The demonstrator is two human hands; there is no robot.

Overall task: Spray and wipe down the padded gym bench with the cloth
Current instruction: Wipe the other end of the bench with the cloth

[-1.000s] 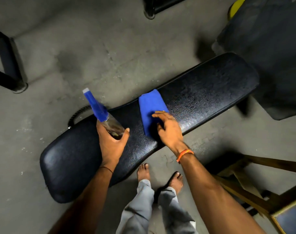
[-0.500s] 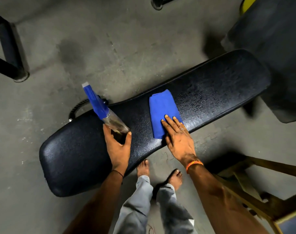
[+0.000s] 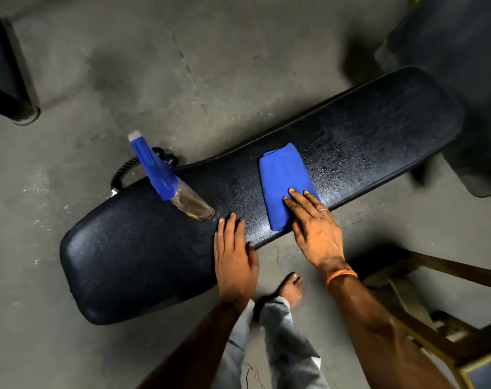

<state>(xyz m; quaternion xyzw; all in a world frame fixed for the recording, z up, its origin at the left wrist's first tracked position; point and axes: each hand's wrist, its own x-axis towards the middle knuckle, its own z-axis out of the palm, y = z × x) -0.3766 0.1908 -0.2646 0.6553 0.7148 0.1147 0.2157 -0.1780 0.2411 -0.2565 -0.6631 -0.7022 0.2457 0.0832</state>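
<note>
Head view: on the black padded counter [image 3: 378, 130], the right hand [image 3: 314, 228] presses straight fingers onto the folded blue cloth [image 3: 283, 175]. The left hand [image 3: 234, 256] lies flat and empty just beside the standing spray bottle [image 3: 165, 178].

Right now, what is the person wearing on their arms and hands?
Both forearms are bare, with no sleeves or gloves in view. The right hand has a thin silver-coloured ring on one of its fingers, and an orange band goes round its wrist. The left hand shows no ring; I cannot make out anything on its wrist.
</note>
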